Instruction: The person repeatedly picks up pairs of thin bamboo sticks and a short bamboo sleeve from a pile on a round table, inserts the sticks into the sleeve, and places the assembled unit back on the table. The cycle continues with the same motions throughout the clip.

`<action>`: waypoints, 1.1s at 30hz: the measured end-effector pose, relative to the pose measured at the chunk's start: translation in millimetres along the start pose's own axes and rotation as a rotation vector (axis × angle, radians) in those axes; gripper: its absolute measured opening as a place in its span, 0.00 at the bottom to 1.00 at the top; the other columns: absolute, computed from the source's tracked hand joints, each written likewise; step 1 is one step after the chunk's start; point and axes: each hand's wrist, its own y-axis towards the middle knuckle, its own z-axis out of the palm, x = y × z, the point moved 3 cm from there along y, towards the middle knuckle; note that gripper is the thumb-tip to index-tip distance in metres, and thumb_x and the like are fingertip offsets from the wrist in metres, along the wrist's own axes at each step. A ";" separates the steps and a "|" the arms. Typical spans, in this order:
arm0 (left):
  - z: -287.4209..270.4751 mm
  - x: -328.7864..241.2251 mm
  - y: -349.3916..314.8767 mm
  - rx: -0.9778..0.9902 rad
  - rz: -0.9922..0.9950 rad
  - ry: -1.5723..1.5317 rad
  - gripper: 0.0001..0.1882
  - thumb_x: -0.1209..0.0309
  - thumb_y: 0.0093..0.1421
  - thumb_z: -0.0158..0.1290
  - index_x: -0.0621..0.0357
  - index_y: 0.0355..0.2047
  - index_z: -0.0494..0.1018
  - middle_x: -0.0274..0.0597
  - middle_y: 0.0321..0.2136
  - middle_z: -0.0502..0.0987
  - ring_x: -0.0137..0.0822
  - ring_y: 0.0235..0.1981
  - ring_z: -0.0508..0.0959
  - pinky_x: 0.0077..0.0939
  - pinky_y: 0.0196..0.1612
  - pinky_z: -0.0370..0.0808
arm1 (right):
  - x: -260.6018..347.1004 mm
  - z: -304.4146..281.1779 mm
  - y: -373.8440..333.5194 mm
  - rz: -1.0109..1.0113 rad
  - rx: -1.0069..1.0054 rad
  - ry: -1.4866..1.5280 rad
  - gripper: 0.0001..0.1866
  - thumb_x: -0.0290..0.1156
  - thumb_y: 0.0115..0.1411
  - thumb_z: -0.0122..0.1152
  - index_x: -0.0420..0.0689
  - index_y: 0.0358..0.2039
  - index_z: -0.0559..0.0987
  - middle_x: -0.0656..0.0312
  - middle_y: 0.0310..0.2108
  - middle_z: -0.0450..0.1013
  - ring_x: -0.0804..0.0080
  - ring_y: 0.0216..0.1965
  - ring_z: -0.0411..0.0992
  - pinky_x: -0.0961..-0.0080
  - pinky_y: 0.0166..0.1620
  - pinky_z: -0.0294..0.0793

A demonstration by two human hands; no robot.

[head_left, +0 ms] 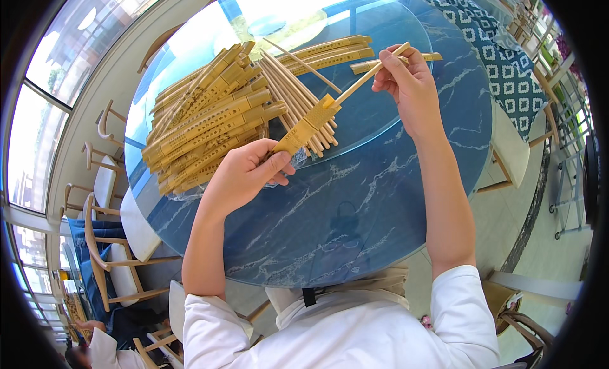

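Observation:
My left hand (244, 175) grips the near end of a yellow-brown paper chopstick sleeve (306, 129), which slants up to the right. Wooden chopsticks (363, 83) are pinched in my right hand (409, 83). Their lower end meets the sleeve's mouth; how far inside they reach is hidden. Left of the sleeve lies a big heap of printed sleeves (209, 118), partly on clear plastic wrap. Bare chopsticks (285, 93) lie in a bundle behind the held sleeve, with one stray stick across them. Several stacked sleeves (333, 52) rest farther back, and another sleeve (363, 67) lies behind my right hand.
A glass turntable (374, 135) sits on the round blue marbled table (380, 204). Wooden chairs (101, 261) stand at the left, by large windows. On the right are a patterned seat (507, 77) and a wheeled metal rack (564, 178). Another person's sleeve (104, 350) shows at lower left.

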 end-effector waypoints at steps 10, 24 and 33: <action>0.1 4.7 3.8 -0.047 0.079 0.008 0.16 0.65 0.78 0.51 0.68 0.51 0.79 0.39 0.35 0.85 0.27 0.34 0.84 0.23 0.40 0.83 | -3.0 -4.6 2.5 -0.043 -0.087 -0.068 0.13 0.35 0.73 0.63 0.38 0.49 0.79 0.62 0.31 0.81 0.81 0.30 0.78 0.81 0.38 0.81; -12.0 3.8 5.6 -0.246 0.147 0.147 0.14 0.65 0.77 0.53 0.67 0.47 0.80 0.37 0.33 0.84 0.26 0.35 0.84 0.24 0.42 0.82 | -5.3 38.3 -25.7 0.126 0.265 -0.301 0.13 0.32 0.74 0.57 0.39 0.52 0.82 0.66 0.29 0.80 0.84 0.32 0.79 0.80 0.40 0.80; -12.4 7.1 10.2 -0.321 0.141 0.240 0.14 0.66 0.76 0.54 0.68 0.46 0.80 0.38 0.32 0.84 0.27 0.34 0.85 0.24 0.42 0.83 | -40.1 50.2 -39.6 -0.415 0.356 -1.116 0.09 0.31 0.63 0.66 0.39 0.33 0.85 0.56 0.35 0.79 0.55 0.44 0.75 0.60 0.52 0.78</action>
